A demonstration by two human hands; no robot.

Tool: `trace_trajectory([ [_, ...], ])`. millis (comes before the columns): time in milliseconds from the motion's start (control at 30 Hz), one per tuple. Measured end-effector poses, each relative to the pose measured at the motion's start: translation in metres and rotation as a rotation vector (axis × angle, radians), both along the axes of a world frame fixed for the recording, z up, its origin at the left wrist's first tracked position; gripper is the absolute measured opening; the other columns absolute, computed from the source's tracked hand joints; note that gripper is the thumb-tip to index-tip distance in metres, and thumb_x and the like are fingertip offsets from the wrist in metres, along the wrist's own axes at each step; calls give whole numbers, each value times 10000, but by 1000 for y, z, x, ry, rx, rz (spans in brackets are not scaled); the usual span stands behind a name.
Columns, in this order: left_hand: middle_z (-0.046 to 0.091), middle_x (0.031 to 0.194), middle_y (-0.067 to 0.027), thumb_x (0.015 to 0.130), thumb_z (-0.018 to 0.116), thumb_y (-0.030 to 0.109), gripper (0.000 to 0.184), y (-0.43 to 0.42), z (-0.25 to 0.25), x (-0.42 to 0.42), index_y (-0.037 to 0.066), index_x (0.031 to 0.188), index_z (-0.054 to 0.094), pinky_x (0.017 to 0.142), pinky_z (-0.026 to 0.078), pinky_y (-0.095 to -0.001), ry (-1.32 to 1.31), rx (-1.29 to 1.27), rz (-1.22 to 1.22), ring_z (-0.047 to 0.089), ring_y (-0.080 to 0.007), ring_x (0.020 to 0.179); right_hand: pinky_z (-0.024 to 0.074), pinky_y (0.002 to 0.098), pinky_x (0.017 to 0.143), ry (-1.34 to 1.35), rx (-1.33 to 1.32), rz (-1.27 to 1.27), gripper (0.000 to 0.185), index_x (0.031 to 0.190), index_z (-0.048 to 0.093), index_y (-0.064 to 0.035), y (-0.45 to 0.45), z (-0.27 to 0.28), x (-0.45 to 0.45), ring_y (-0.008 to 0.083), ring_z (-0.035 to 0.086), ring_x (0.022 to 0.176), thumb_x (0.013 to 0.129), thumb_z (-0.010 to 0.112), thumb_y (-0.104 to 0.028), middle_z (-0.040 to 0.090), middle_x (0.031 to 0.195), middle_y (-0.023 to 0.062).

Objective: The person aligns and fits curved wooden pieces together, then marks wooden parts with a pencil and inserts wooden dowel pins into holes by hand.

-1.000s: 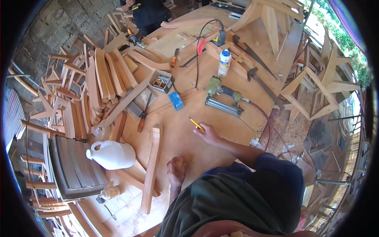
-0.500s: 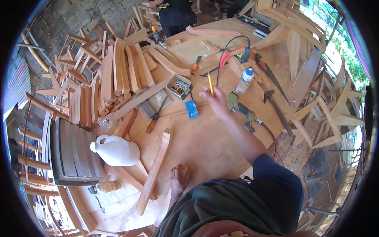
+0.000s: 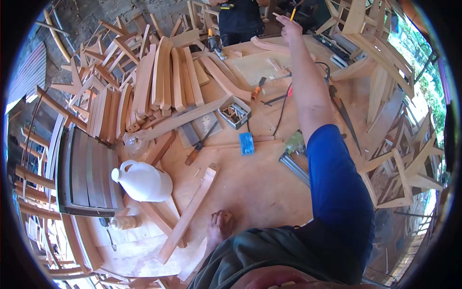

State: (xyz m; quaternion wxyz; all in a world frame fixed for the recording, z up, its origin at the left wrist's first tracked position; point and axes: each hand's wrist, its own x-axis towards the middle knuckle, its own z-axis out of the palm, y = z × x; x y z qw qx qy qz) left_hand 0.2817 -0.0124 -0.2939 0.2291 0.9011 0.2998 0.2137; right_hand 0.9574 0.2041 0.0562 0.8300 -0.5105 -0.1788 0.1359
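My right hand [image 3: 290, 30] is stretched out at the far side of the workbench, closed around a yellow pencil [image 3: 293, 13]. A short pale stick [image 3: 277, 15] also pokes out from its fingers. Low on the near part of the bench, my left hand [image 3: 219, 227] has its fingers curled round a small brown piece [image 3: 227, 217] that looks like wood. Left of that hand lies a long wooden bar [image 3: 188, 212], with another wooden piece [image 3: 156, 216] beneath it. The white jug [image 3: 144, 181] stands farther left.
Curved wooden parts [image 3: 163, 72] are piled at the back left. A box of dowels [image 3: 234, 111], a blue block [image 3: 246, 144], a screwdriver [image 3: 259, 88] and a handsaw [image 3: 345, 118] lie on the bench [image 3: 250, 188]. Another person [image 3: 240, 19] stands behind it.
My right hand has reached forward and to the right, carrying the pencil to the far edge. My left hand stays by the wooden bar. The view has shifted slightly.
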Motion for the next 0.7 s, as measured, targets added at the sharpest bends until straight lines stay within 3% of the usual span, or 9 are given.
trace_trajectory([
  [167,672,1205,-166,833,799,200,459,0,5,-1,24,1217,618,937,514,-472,53,-38,-3,627,-356,1124,311,195,427,54,-6,-28,214,1160,699,-86,33,3,17,28,393,500,948,730,-76,775,1116,117],
  [400,672,1208,-161,826,806,193,454,-2,14,3,27,1208,626,936,514,-473,10,-122,58,625,-355,1125,310,187,434,-56,-69,-81,242,1173,724,-64,44,-1,14,21,421,520,933,735,-35,778,1050,87],
  [500,675,1204,-158,824,808,190,444,-3,20,3,31,1199,632,936,517,-468,36,-167,81,627,-353,1119,324,239,415,-57,-22,-89,210,1087,788,-90,47,-7,27,76,436,473,884,782,-35,727,809,10],
  [700,681,1190,-155,814,814,173,444,0,26,5,31,1192,629,926,522,-465,11,-185,70,635,-353,1103,325,243,427,-139,-10,-67,217,1124,774,-96,44,-7,28,72,446,493,918,747,-35,769,920,45],
])
